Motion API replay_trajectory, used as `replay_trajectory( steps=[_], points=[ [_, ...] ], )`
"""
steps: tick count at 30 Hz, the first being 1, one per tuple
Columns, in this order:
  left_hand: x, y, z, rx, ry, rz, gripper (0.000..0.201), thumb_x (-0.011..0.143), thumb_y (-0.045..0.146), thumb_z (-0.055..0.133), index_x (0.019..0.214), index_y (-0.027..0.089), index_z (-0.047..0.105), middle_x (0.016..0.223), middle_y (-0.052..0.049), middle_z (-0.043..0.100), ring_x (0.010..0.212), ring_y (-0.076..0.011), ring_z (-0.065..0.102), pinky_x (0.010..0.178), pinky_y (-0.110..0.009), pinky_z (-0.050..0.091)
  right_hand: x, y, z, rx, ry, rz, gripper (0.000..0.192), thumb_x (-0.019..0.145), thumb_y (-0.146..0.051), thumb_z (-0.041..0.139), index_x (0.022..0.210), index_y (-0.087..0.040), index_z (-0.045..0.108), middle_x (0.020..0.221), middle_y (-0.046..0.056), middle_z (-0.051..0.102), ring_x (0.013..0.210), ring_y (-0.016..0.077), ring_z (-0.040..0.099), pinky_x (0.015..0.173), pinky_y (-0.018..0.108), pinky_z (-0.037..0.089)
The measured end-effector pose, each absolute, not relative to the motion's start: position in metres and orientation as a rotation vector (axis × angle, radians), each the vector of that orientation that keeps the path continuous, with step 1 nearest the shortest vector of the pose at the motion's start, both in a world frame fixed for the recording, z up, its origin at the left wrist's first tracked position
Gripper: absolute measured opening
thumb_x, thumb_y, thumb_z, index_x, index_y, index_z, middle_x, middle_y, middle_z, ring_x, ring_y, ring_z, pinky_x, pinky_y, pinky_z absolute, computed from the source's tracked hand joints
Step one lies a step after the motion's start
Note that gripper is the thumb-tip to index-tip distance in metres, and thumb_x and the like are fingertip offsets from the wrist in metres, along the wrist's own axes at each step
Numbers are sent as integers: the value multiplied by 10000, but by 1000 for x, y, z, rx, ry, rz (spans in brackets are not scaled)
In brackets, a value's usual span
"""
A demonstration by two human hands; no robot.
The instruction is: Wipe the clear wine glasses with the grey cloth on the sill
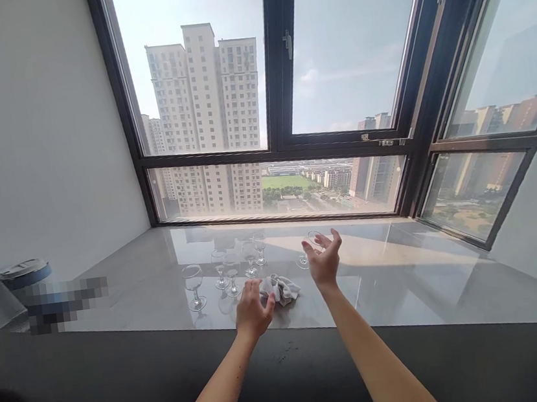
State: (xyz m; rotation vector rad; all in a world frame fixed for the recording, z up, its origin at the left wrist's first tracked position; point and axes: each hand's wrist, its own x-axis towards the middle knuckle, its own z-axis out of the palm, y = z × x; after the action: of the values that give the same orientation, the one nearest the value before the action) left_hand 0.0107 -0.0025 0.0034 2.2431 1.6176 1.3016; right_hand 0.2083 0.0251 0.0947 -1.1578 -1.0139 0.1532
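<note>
left hand (253, 308) curled, loosely spread beside the cloth (282, 290); right hand (324, 263) splayed before a glass (302, 263) — a nudge might have toppled it.

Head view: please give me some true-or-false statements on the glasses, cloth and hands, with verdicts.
1. The cloth lies crumpled on the sill. True.
2. The leftmost glass stands upright. True.
3. The left hand is beside the cloth. True.
4. The right hand is nearest the leftmost glass. False: it is at the rightmost glass.
5. The cloth is bright red. False: the cloth is whitish.
</note>
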Motion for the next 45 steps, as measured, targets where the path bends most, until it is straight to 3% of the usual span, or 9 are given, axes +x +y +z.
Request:
replay_trajectory(
  steps=[7,19,22,25,27,30,36,40,45],
  points=[
    [14,-3,4,2310,1761,1275,262,854,379,482,1027,205,574,990,-84,580,892,-220,568,727,-311,437,274,56,50,-1590,-959,59,804,706,-476,618,1368,-233,234,1160,104,606,1018,261,587,800,359,423],
    [12,-2,0,2359,1763,1257,207,861,379,462,880,202,566,886,-62,552,801,-196,543,688,-304,420,290,76,37,-1625,-1023,133,875,698,-531,609,1393,-192,201,1215,156,568,1061,291,565,833,373,420],
    [13,-1,-2,2339,1759,1255,216,862,388,458,876,202,567,886,-65,555,794,-197,540,681,-308,422,288,71,38,-1649,-1012,38,944,668,-564,636,1408,-177,195,1328,196,464,1176,344,472,902,434,394],
    [13,1,-3,2269,1785,1298,225,871,377,442,930,199,565,932,-80,561,857,-218,547,723,-333,436,271,55,38,-1617,-907,-228,875,706,-542,604,1400,-149,243,1408,220,332,1282,389,318,989,512,310],
    [13,4,-4,2164,1867,1409,247,869,350,443,1027,191,544,1027,-107,556,970,-254,536,813,-383,434,249,41,35,-1516,-955,-308,738,775,-468,536,1386,-148,275,1377,205,354,1283,358,312,1020,511,277],
    [12,10,-6,1937,2038,1609,343,844,318,470,1151,166,482,1202,-165,490,1144,-318,462,945,-465,377,208,22,25,-1351,-1234,-118,647,819,-420,513,1384,-196,290,1271,150,468,1173,294,438,975,458,354],
    [3,28,-11,1516,2144,1756,476,807,266,474,1258,154,374,1254,-194,466,1239,-331,418,992,-469,372,146,9,-4,-1179,-1670,429,761,749,-360,658,1415,-293,297,1224,74,565,1116,263,522,933,383,394],
    [0,30,-8,1427,2118,1579,607,822,282,467,1376,142,261,1372,-203,438,1269,-310,439,978,-414,404,143,11,-10,-1330,-1785,408,756,699,-202,649,1395,-272,363,1089,64,614,1014,243,553,918,355,372],
    [1,27,0,1388,2143,1360,652,854,278,435,1434,180,153,1415,-136,458,1245,-271,482,1013,-383,366,173,7,-7,-1504,-1880,375,714,728,-138,539,1402,-260,337,1082,63,596,982,205,540,805,282,385]
  ],
)
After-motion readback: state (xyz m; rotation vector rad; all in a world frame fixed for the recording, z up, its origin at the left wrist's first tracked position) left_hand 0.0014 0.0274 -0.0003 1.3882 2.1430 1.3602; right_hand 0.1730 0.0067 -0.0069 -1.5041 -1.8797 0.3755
